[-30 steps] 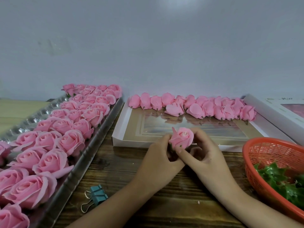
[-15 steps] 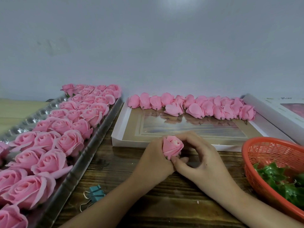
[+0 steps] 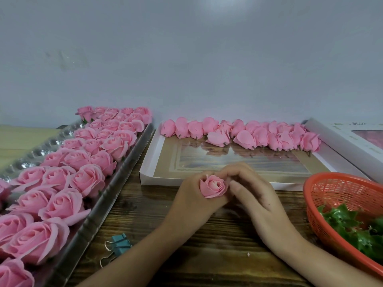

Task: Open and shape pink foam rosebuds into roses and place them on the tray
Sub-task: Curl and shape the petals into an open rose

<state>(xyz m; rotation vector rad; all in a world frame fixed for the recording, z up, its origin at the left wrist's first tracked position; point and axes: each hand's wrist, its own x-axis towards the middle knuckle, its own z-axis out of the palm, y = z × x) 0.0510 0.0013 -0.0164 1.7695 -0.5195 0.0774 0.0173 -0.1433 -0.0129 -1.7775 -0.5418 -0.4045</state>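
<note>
A pink foam rosebud (image 3: 213,186), partly opened with its spiral centre facing me, sits between both hands above the wooden table. My left hand (image 3: 191,200) grips it from below and the left. My right hand (image 3: 251,193) curls over its far and right side, fingertips pinching the outer petals. On the left stands a silver tray (image 3: 97,214) filled with several opened pink roses (image 3: 87,179). A row of closed rosebuds (image 3: 244,133) lies along the back of a flat white box lid (image 3: 149,162).
An orange plastic basket (image 3: 335,195) with green leaf pieces (image 3: 350,226) stands at the right edge. A teal binder clip (image 3: 119,244) lies on the table by the tray. A white box (image 3: 339,141) sits at the far right by the wall.
Both hands have turned the rosebud so its centre now faces up toward me. It has shifted slightly left and lower, and its outer petals look more spread.
</note>
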